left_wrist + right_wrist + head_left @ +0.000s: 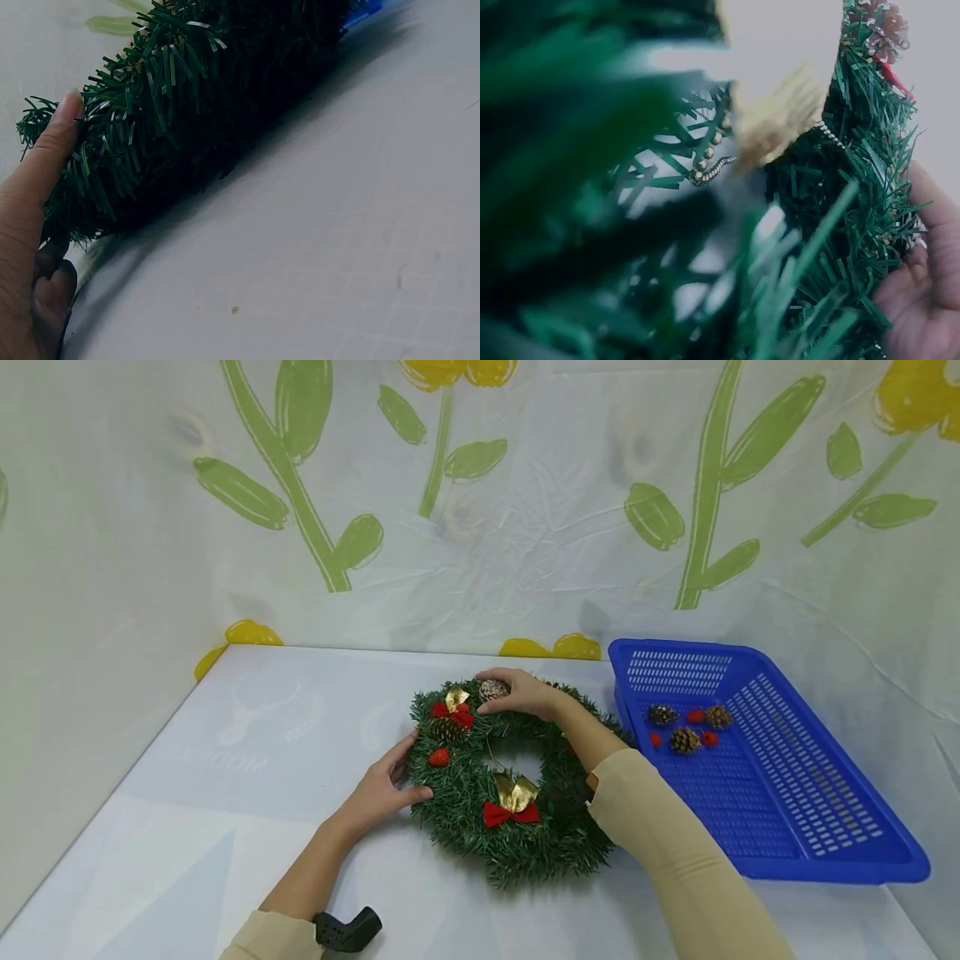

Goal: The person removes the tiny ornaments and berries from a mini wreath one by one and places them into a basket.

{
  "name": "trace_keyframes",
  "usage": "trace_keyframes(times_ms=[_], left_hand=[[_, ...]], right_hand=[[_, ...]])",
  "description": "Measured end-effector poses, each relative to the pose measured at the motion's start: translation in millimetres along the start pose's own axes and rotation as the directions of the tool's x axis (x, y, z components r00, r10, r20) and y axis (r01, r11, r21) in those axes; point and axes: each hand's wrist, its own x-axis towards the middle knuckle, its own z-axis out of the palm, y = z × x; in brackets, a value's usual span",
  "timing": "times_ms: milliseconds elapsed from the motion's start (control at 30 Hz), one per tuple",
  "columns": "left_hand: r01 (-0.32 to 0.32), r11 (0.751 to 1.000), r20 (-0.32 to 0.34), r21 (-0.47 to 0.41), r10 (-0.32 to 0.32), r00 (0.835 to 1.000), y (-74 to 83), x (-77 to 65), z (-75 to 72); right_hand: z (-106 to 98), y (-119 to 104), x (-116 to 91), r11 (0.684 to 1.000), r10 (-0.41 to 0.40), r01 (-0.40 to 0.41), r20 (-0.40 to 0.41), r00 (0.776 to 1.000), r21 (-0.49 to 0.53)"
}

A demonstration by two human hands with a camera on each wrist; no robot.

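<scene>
A green Christmas wreath (465, 797) lies on the table, decorated with red-and-gold bows (512, 812), a brown pinecone (447, 729) and a red berry-like ornament (438, 757). My left hand (384, 787) grips the wreath's left edge; in the left wrist view its thumb (56, 142) presses along the green bristles. At the far side of the ring, my right hand (522, 693) pinches a white-tipped pinecone (492, 691) between thumb and fingers, against the greenery. The right wrist view shows that hand (922, 296) at the right, with a blurred gold bow (787, 109) up close.
To the right stands a blue plastic basket (825, 867) holding several pinecones (684, 741) and red ornaments (709, 738). A beaded string (709, 169) hangs by the wreath's centre. Behind the white table (300, 735) rises a flower-printed cloth (540, 552).
</scene>
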Motion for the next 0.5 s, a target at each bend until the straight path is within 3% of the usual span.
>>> trace_keyframes(times_ms=[500], left_hand=[[-0.009,1.000,0.002,0.026,0.009,1.000,-2.2,0.7,-0.2]], right_hand=[[0.4,1.2,2.9,0.998,0.044,-0.046,-0.034,0.998,-0.038]])
